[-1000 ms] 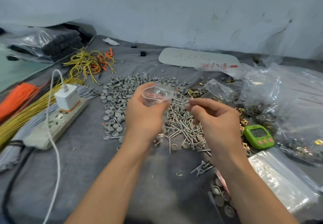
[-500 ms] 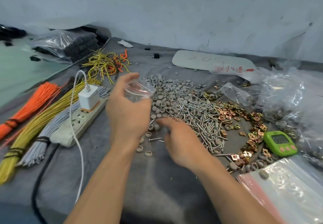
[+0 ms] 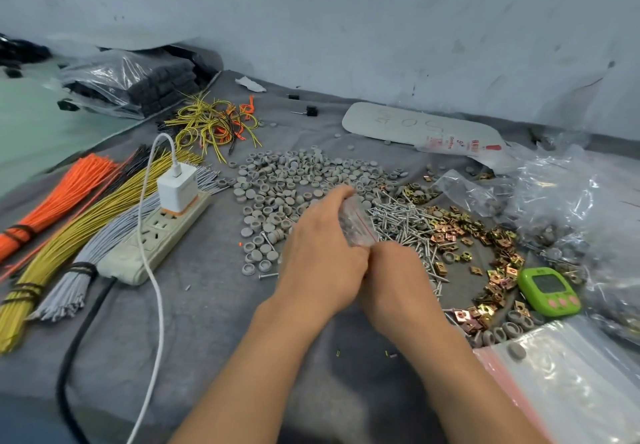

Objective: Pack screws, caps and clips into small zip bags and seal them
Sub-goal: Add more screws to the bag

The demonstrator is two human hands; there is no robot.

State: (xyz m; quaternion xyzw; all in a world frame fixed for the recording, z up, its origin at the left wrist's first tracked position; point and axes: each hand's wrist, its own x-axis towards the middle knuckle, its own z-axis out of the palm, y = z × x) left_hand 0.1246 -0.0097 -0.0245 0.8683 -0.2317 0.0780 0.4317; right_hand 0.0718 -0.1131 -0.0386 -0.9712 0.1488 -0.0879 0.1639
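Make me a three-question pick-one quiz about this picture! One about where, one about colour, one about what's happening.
1. Where is the white charger block?
A. plugged into the pale power strip
B. inside a drawer
C. on the wall
2. What colour is the small plastic digital timer?
A. blue
B. green
C. purple
3. The small clear zip bag with a red strip is:
A. lying flat on the cloth
B. hanging on a hook
C. held by the left hand
Answers: 1 A, it stands in the strip's sockets; 2 B, its casing is bright green; 3 C, that hand grips it above the silver metal screws.
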